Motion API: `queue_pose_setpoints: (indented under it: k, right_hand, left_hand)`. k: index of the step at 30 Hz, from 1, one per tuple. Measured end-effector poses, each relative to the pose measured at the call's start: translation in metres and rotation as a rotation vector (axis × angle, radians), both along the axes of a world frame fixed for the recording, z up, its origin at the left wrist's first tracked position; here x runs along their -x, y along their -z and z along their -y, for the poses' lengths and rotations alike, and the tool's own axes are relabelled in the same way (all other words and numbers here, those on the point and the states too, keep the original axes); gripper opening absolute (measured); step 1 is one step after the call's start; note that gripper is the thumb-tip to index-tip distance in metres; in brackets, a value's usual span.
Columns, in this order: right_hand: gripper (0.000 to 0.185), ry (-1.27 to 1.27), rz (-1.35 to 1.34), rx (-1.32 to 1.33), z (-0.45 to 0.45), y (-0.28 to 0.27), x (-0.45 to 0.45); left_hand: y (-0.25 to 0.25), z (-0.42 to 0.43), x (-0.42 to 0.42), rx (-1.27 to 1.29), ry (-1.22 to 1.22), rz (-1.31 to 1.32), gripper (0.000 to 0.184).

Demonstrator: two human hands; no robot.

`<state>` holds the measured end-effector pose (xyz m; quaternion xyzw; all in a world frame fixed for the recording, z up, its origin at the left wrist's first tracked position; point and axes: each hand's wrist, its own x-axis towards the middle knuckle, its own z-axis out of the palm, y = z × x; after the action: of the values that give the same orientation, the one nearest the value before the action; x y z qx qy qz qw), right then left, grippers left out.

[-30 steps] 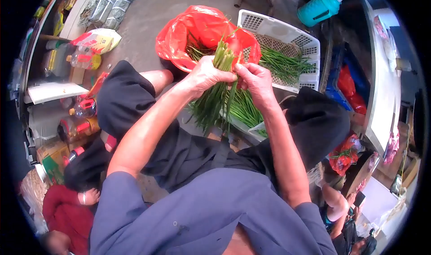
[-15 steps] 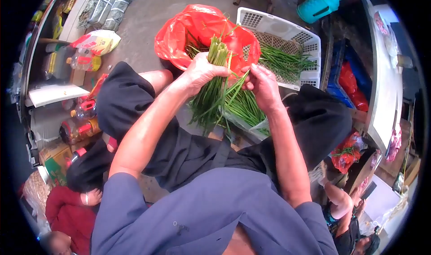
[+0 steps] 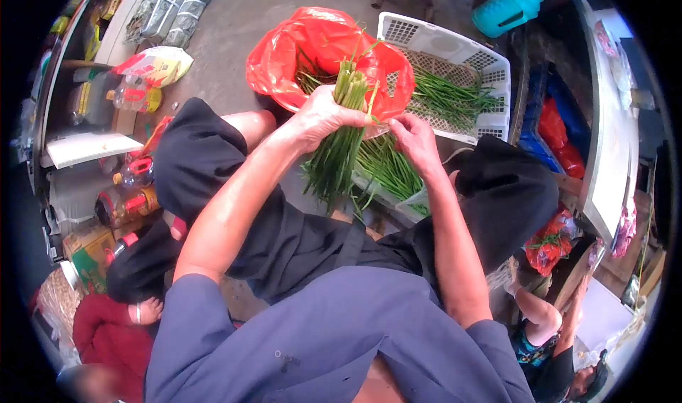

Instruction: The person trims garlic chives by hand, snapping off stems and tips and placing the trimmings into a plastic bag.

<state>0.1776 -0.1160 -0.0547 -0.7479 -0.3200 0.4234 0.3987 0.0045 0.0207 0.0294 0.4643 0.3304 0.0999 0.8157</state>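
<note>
My left hand [image 3: 317, 121] is closed around a thick bunch of green chives [image 3: 334, 158], pale cut ends up and leaves hanging down. Close by its thumb, my right hand [image 3: 415, 142] pinches thumb and forefinger together; whatever lies between them is too small to make out. A loose strand stands up beside the bunch, near the left thumb. Behind the bunch an open red plastic bag [image 3: 273, 55] has some green stalks inside. Under my right hand more chives [image 3: 391, 165] lie in a clear plastic bag [image 3: 414, 204].
A white plastic basket [image 3: 444, 30] with chives stands beyond the right hand, a teal thermos [image 3: 506, 11] behind it. Shelves with bottles [image 3: 130, 96] line the left, a blue crate [image 3: 531, 129] the right. A person in a red sleeve [image 3: 106, 332] sits lower left, another person [image 3: 536, 318] lower right.
My right hand has moved slightly left and down, toward the left thumb. The stalks that stretched from its fingers no longer show there. The left hand keeps its hold on the bunch.
</note>
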Motion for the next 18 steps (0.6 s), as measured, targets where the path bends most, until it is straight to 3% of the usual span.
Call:
queue_pose_setpoints:
  k: [4,6,12,18]
  right_hand:
    - [0.027,0.050,-0.179,-0.107,-0.009,-0.024,0.012]
    - [0.024,0.117,-0.454,-0.202,-0.014,-0.043,0.023]
    - [0.021,0.106,-0.446,-0.262,-0.018,-0.041,0.035]
    - [0.020,0.225,-0.598,-0.289,-0.014,-0.038,0.030]
  left_hand:
    - [-0.003,0.003,-0.002,-0.013,0.021,-0.012,0.030]
    - [-0.003,0.006,-0.004,-0.009,0.002,0.014,0.028]
    - [0.011,0.006,-0.004,-0.137,0.076,-0.060,0.026]
    - [0.017,0.004,-0.003,-0.030,0.031,-0.043,0.028]
